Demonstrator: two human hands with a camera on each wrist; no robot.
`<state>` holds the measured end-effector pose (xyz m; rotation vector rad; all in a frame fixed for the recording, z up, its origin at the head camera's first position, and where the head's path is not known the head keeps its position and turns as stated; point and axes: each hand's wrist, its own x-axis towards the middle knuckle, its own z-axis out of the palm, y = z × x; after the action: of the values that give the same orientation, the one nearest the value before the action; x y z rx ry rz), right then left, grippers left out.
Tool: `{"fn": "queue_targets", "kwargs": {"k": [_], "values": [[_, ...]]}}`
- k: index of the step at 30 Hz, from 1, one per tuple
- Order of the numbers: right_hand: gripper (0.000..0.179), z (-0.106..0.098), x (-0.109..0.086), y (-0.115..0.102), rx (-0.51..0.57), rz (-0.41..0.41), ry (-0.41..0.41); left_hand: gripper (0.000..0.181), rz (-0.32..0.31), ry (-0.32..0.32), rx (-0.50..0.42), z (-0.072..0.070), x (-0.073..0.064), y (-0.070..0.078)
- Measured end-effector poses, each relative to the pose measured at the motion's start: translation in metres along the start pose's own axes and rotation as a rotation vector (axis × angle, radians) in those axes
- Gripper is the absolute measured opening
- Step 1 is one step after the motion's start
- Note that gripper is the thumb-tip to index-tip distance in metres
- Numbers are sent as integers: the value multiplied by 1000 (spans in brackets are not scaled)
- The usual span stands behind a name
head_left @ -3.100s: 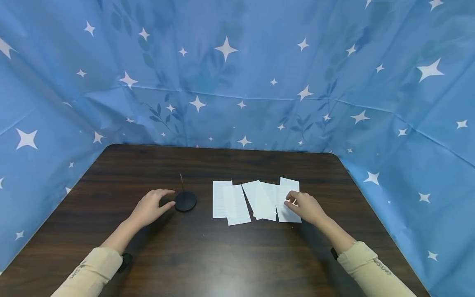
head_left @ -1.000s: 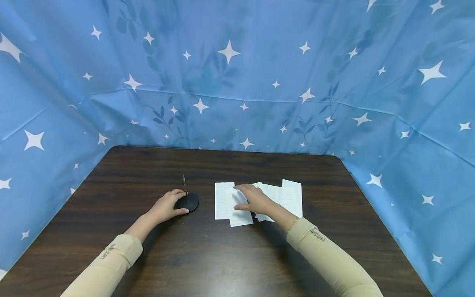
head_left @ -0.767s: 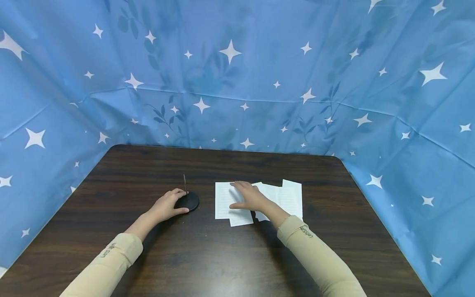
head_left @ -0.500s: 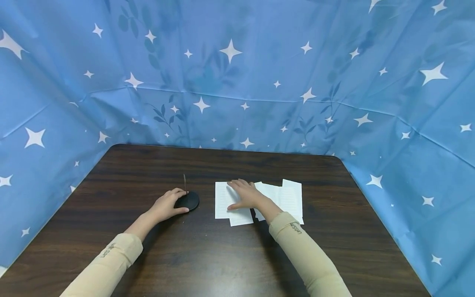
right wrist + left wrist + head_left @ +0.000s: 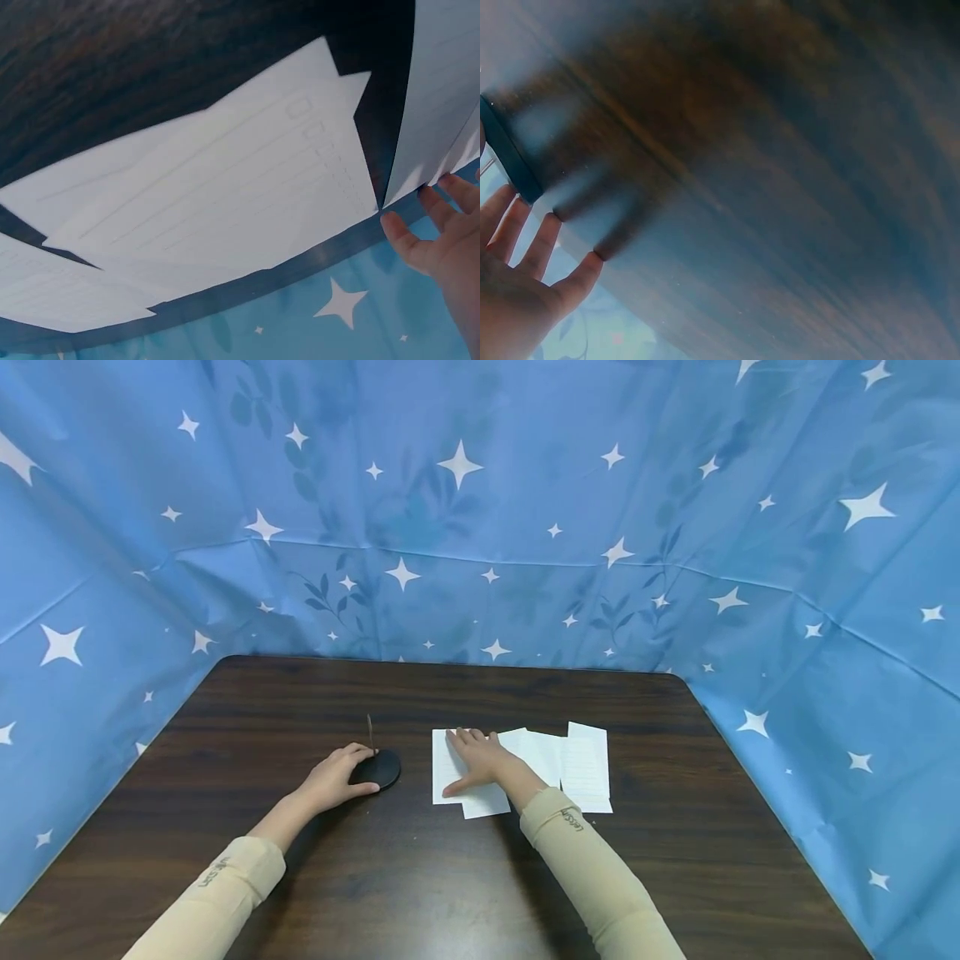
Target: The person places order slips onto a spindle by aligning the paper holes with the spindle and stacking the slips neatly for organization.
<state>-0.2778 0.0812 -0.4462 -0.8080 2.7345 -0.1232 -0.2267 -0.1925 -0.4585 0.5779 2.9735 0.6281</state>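
Note:
A receipt spike with a round black base [image 5: 382, 770] and a thin upright metal pin stands left of centre on the table. My left hand [image 5: 330, 782] holds that base at its left side, thumb at the near edge and fingers at the far edge; the left wrist view shows the dark rim [image 5: 508, 154] between them. My right hand [image 5: 483, 762] lies with spread fingers over the left pair of white lined slips [image 5: 486, 807], covering much of them. Beside it are overlapping middle slips [image 5: 543, 752], also in the right wrist view, and a right-hand slip [image 5: 588, 768].
The dark wood-grain table [image 5: 420, 893] has rounded far corners. Behind and around it hangs a blue curtain [image 5: 480, 602] with white stars. Small checkboxes and ruled lines are printed on the middle slips in the right wrist view.
My left hand has moved right from beside the receipt spike and taken hold of its base. The right hand has travelled left from the rightmost slip to the left pair, fingers spreading.

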Motion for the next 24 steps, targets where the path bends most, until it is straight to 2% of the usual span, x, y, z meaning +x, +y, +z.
{"fn": "queue_targets", "kwargs": {"k": [3,9,18,24], "values": [[108,1,0,-5,-13,24,-26,61,-2,-5,-3,1,-3,0],[106,-1,0,-9,-65,41,-6,60,-6,-2,-3,-1,-1,0],[106,-1,-1,-8,-23,49,12,61,2,-7,-8,0,-1,0],[112,1,-3,-9,9,18,85,61,0,-4,-8,1,0,-1]]}}
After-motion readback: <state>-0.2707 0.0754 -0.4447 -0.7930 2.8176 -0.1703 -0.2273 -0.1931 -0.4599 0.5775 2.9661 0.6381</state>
